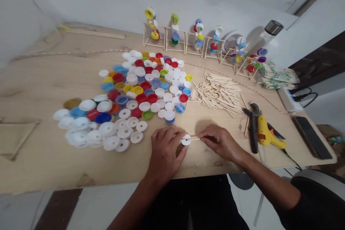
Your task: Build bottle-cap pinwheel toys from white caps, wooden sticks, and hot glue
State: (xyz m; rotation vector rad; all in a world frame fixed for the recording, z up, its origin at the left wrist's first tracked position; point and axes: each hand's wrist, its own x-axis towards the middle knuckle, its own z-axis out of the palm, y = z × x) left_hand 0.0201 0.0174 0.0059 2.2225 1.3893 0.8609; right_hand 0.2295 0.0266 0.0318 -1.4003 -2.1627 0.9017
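White holed cap (185, 140) is sitting between both hands, close to the middle of the worktop's (48, 86) front edge, though from my remote seat I'm not managing to tell if it's resting on the wood or lifted a touch. I'm seeing the left hand (168, 149) gripping it from the side, fingers above and thumb below, probably so it isn't twisting while the right hand (219, 142) is pinching a thin wooden stick (194, 138) by its far end. The near end is looking like it's lying across the cap's face. Loose stuff is sitting handy, I'm guessing for easy reach: the cap heap (152, 98) is spreading off to the left, a stick pile (221, 91) is lying behind the right hand, and a yellow glue gun (265, 131) is lying toward the right edge. Container-wise, I'm spotting a plastic pack (279, 75) near the back right corner that's apparently holding more sticks, plus a dark-lidded bottle (273, 28) that's standing by the back edge, contents too unclear to call.
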